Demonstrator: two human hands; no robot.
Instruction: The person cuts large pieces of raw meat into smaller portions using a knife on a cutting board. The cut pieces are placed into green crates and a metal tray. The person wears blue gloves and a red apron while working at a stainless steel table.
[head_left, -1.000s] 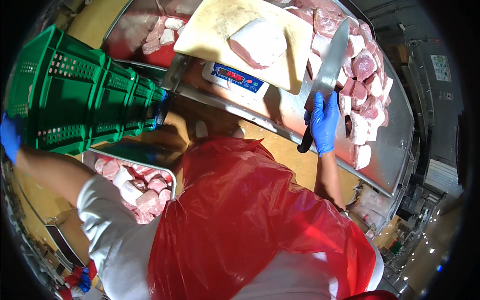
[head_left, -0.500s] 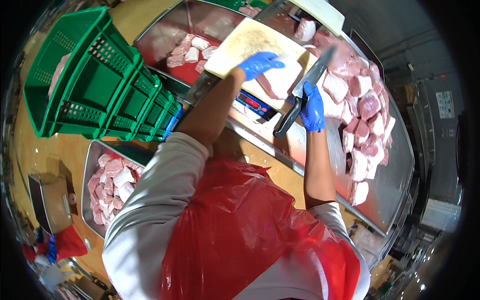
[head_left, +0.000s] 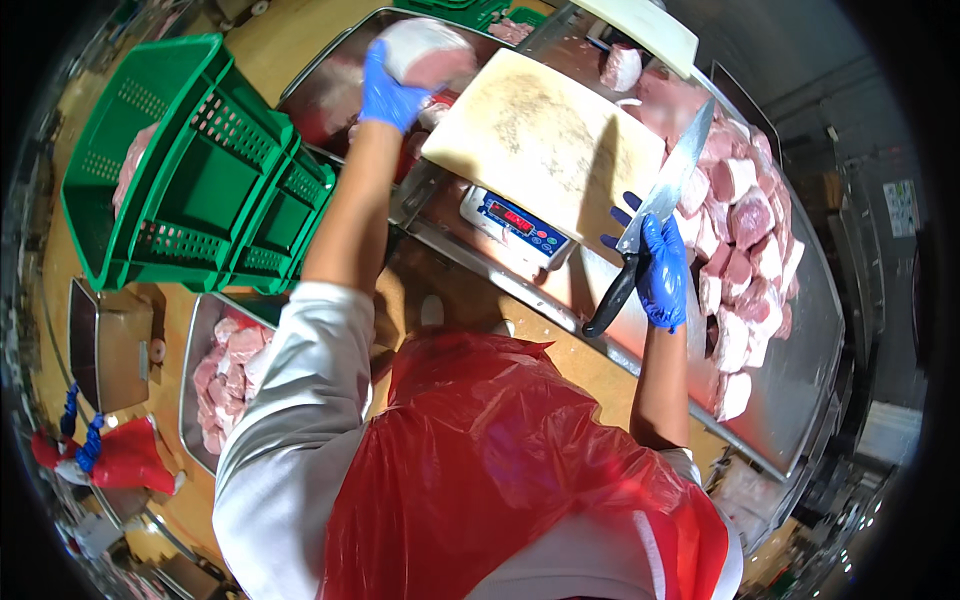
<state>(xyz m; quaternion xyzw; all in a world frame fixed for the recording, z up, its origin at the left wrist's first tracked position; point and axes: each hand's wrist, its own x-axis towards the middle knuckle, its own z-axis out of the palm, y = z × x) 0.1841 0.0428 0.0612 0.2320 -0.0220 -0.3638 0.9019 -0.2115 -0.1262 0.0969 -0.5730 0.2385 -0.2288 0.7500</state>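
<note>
My left hand, in a blue glove, grips a large pale piece of meat over the steel tray at top left, where smaller pieces partly show. My right hand, also gloved, holds a long knife by its black handle, blade pointing up, beside the cutting board; some of its fingers stick out past the blade. The board now carries no meat and rests over a scale with a red display. A pile of meat chunks covers the steel table to the right.
Stacked green crates stand at left, with a lower tray of meat chunks below them. A steel bin and another person in a red apron are at far left. A second pale board lies at the back.
My left hand has come from the crates onto the board's meat and carried it up and left over the tray. My right hand, with the knife, has shifted slightly lately toward me.
</note>
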